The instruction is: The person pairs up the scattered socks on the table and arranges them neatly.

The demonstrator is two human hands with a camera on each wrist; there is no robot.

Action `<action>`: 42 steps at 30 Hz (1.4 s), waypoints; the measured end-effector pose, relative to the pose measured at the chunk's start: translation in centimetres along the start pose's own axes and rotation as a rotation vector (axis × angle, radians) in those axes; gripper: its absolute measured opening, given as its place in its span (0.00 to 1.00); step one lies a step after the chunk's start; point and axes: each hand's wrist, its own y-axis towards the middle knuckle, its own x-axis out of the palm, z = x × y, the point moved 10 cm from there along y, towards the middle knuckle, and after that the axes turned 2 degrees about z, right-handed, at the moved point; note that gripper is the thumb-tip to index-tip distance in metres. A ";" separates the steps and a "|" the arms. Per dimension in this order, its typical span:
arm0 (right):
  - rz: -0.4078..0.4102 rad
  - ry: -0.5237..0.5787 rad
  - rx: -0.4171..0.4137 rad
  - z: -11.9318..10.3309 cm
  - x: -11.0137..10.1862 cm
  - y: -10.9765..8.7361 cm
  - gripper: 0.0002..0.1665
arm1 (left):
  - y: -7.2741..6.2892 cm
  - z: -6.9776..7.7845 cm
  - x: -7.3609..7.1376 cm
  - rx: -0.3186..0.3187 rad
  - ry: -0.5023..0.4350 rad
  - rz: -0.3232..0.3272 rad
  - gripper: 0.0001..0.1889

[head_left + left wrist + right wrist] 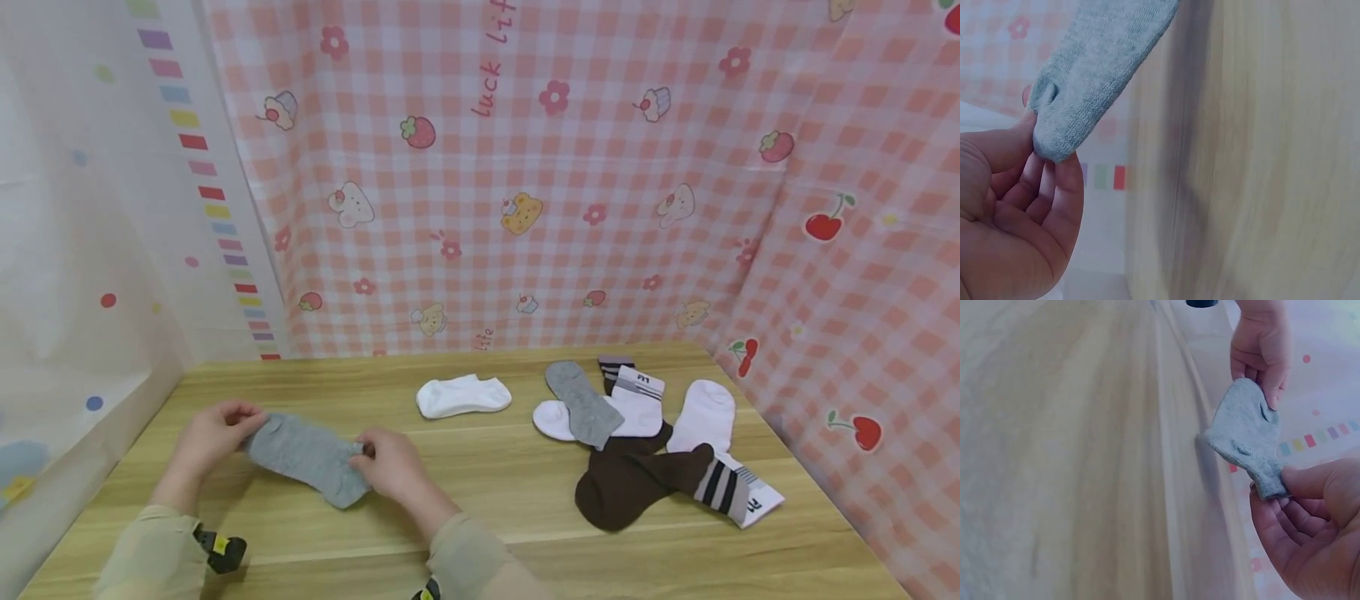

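Observation:
Stretched between both hands is a grey sock (303,454), held above the left part of the wooden table. My left hand (217,442) pinches the toe end between thumb and fingers; the left wrist view shows the sock's toe (1060,134) in that pinch. At the cuff end, my right hand (397,467) grips the fabric with thumb and fingers, and the right wrist view shows the bunched cuff (1269,478) there. The sock's heel bulges downward near the right hand. Behind the hands, a white low-cut sock (463,396) lies flat on the table.
On the table's right side lies a loose pile: another grey sock (581,404), a dark brown sock (618,492) with a striped cuff, and white socks, one of them (703,412) toward the right edge. Patterned curtains (487,250) hang behind the wooden table (510,533) and at its sides.

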 end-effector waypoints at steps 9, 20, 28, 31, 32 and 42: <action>0.042 0.082 -0.002 0.9 -1.9 -0.2 0.07 | -0.2 1.1 0.8 -0.010 -0.127 0.036 0.15; 0.106 0.135 0.006 2.1 -4.5 -0.6 0.08 | -0.7 3.7 2.2 0.012 -0.158 0.038 0.17; 0.206 0.130 -0.021 2.7 -7.4 -0.4 0.05 | -0.6 5.6 3.3 0.037 -0.220 0.041 0.16; 0.241 0.137 -0.010 3.1 -8.4 -0.4 0.05 | -0.7 6.3 3.7 0.038 -0.247 0.043 0.16; 0.253 0.144 -0.005 3.3 -8.8 -0.5 0.05 | -0.7 6.5 3.9 0.038 -0.256 0.044 0.16; 0.340 0.189 0.029 5.4 -11.4 -0.8 0.04 | -0.7 8.3 5.7 0.042 -0.353 0.047 0.14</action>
